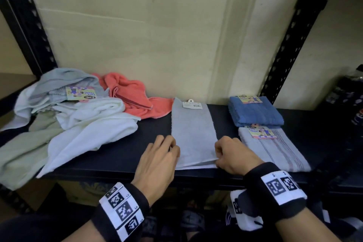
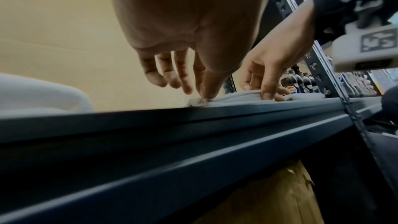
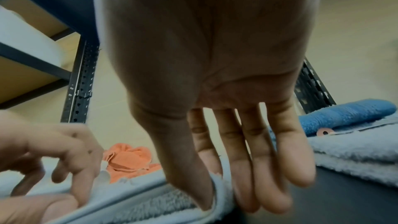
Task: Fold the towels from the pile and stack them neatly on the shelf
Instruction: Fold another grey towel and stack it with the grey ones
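A grey towel (image 1: pixel 193 133) lies folded into a long strip on the black shelf (image 1: pixel 117 155), with a white tag at its far end. My left hand (image 1: pixel 173 146) pinches its near left corner between thumb and forefinger, as the left wrist view shows at the towel edge (image 2: pixel 232 99). My right hand (image 1: pixel 219 155) pinches the near right corner; in the right wrist view the towel's edge (image 3: pixel 150 202) sits between thumb and index finger. The loose pile at the left holds a white towel (image 1: pixel 94 127), an orange towel (image 1: pixel 133 96) and a pale green towel (image 1: pixel 23 153).
At the right lie a folded blue towel (image 1: pixel 255 113) and, in front of it, a folded grey striped towel (image 1: pixel 275 149), both with labels. Black perforated uprights (image 1: pixel 290 45) frame the shelf. A cream wall stands close behind. Dark bottles (image 1: pixel 349 100) stand far right.
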